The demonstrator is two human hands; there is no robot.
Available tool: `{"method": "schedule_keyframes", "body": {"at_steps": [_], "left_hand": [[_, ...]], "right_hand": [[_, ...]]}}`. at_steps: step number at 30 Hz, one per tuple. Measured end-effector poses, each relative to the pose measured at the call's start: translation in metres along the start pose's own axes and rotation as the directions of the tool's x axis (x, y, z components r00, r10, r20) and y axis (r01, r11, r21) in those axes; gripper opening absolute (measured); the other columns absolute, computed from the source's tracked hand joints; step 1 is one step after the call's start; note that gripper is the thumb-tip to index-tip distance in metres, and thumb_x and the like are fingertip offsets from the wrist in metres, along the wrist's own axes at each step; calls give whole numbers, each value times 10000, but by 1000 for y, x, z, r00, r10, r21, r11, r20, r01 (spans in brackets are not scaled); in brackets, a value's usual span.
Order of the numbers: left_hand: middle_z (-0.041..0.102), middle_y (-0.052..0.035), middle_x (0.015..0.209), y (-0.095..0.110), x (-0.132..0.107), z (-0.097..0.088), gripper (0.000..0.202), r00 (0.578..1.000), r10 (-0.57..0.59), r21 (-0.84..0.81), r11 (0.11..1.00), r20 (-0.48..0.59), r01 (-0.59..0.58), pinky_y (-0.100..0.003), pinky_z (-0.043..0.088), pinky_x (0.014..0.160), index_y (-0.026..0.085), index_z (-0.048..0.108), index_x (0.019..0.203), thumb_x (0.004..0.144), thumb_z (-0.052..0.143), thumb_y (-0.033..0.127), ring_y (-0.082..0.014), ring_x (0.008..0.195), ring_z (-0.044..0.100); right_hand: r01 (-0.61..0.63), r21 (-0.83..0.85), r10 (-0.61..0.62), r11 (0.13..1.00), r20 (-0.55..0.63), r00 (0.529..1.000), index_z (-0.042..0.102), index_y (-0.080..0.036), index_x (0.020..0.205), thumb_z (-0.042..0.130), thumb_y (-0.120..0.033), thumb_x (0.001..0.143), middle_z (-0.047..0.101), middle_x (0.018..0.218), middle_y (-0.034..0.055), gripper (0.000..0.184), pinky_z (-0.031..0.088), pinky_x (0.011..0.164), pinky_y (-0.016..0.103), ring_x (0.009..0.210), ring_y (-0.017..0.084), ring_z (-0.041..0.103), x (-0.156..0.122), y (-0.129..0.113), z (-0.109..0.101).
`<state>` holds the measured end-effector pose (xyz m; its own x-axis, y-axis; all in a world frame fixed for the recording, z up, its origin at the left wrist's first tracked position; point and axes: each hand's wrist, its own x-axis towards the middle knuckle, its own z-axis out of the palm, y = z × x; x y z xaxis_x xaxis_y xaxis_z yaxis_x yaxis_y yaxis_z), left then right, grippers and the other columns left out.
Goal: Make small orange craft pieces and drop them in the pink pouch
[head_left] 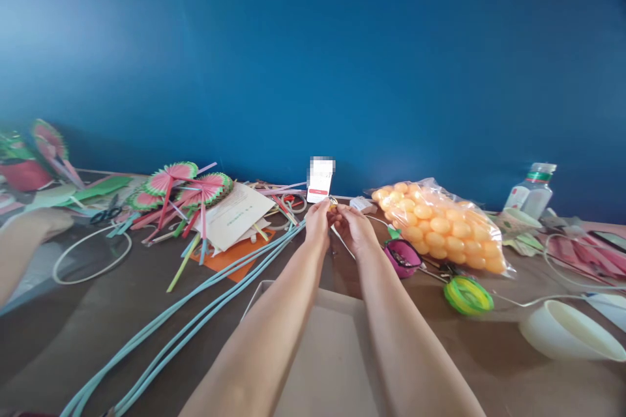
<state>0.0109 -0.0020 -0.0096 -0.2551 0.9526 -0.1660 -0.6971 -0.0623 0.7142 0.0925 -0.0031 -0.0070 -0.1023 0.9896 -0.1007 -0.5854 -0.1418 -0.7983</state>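
Note:
My left hand (317,221) and my right hand (356,227) meet at the back of the table, fingers pinched together. Between their fingertips is a small gold-coloured piece (333,202), too small to name. Just behind it a phone (319,181) stands upright with a lit white screen. Long light blue cords (235,272) run from the front left up to my left wrist; whether they touch it I cannot tell. Below my forearms lies a shallow grey-beige tray or box lid (328,352). A purple pouch (402,257) sits right of my right hand.
Another person's hand (49,225) reaches in from the left. Watermelon-patterned paper fans (171,177) and a printed sheet (237,214) lie left. To the right are a clear bag of orange balls (443,227), green-yellow rings (468,294), a white bowl (570,331) and a bottle (532,194).

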Motion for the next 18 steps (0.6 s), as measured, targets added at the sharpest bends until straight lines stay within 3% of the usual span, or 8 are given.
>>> {"method": "schedule_keyframes", "body": {"at_steps": [6,18], "left_hand": [[622,-18,615,1,-2,2,214,1000,-1,-7,1000,-3,1,-199,466,506,126,610,821,761,734,290,-96,478,589],[621,-23,604,-1,-1,1,265,1000,27,14,1000,6,-27,-217,474,513,120,614,795,742,758,336,-106,477,587]], "right_hand": [[-56,99,56,994,0,998,649,-162,786,694,-70,752,658,641,-26,107,492,438,90,457,29,532,4,-1,-1],[-58,119,58,991,-2,998,640,-151,784,711,-41,727,656,649,-14,142,494,438,89,459,32,541,7,0,-1]]}}
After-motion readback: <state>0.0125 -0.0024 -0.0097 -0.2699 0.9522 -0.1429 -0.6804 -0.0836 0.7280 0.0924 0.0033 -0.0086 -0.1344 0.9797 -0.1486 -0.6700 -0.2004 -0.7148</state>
